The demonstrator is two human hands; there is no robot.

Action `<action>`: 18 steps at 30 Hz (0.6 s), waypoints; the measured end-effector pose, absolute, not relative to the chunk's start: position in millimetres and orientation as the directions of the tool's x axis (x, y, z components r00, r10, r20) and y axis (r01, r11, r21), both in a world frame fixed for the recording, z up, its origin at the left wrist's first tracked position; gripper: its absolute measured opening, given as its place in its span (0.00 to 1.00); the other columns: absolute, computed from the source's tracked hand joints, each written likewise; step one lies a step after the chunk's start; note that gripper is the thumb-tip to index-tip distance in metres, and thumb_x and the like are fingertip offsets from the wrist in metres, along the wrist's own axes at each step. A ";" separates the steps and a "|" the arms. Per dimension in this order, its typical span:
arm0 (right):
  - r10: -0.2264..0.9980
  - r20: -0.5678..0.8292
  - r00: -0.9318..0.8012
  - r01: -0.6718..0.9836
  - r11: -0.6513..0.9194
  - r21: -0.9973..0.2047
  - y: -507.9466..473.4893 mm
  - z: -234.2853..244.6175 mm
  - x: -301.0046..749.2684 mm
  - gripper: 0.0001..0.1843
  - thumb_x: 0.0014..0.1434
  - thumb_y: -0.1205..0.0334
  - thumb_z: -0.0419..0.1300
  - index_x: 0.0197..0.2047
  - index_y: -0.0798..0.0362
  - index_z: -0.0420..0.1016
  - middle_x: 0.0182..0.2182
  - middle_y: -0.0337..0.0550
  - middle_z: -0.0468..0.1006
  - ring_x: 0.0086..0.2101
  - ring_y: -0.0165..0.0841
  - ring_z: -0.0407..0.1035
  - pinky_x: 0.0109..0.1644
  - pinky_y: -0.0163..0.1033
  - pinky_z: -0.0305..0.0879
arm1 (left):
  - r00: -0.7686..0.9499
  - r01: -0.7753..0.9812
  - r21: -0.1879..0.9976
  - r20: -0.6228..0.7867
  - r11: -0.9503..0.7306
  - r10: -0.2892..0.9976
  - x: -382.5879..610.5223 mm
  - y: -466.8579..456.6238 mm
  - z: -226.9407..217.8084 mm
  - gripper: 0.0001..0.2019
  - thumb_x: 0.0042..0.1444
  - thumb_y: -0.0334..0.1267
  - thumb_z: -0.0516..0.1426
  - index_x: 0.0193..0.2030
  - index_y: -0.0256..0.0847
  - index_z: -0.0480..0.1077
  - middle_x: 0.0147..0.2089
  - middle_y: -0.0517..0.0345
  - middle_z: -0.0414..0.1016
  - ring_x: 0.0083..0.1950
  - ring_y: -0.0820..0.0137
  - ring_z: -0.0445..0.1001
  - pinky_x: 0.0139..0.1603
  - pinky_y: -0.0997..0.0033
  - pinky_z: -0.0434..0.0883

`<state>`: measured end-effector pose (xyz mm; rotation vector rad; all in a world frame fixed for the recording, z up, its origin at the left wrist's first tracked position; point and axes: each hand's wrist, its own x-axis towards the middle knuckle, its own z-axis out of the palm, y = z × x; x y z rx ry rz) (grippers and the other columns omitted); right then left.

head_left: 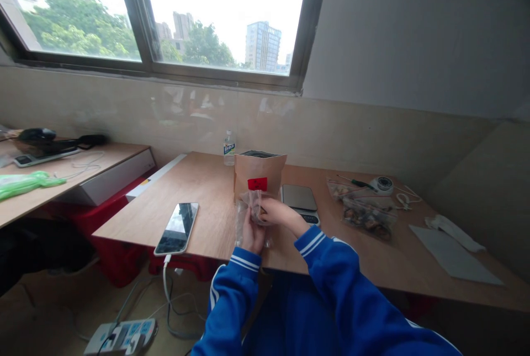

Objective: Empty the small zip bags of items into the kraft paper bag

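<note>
Both my hands hold a small clear plastic bag (252,204) at the near edge of the wooden table (207,190). My left hand (252,235) grips its lower part from below, fingers wrapped round it. My right hand (278,213) pinches the bag's top from the right. Just behind the bag stands an upright brown paper pouch (259,171) with a red label. A small digital scale (298,199) lies right of the pouch, partly behind my right hand.
A smartphone (177,228) on a charging cable lies at the left. A water bottle (229,149) stands at the back. Clear bags with dark contents (366,215), a screwdriver (356,182), a grey sheet (451,254) lie right. A power strip (120,338) sits on the floor.
</note>
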<state>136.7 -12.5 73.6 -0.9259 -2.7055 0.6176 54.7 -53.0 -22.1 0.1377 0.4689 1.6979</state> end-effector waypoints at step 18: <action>0.732 0.534 -0.423 0.040 0.604 -0.796 32.6 160.1 146.0 0.18 0.49 0.60 0.63 0.45 0.56 0.74 0.41 0.44 0.78 0.41 0.34 0.71 0.46 0.38 0.67 | -0.231 -0.895 0.434 -0.243 -0.107 0.942 54.5 -53.5 -17.8 0.17 0.62 0.39 0.49 0.57 0.46 0.65 0.54 0.54 0.73 0.55 0.63 0.72 0.52 0.61 0.72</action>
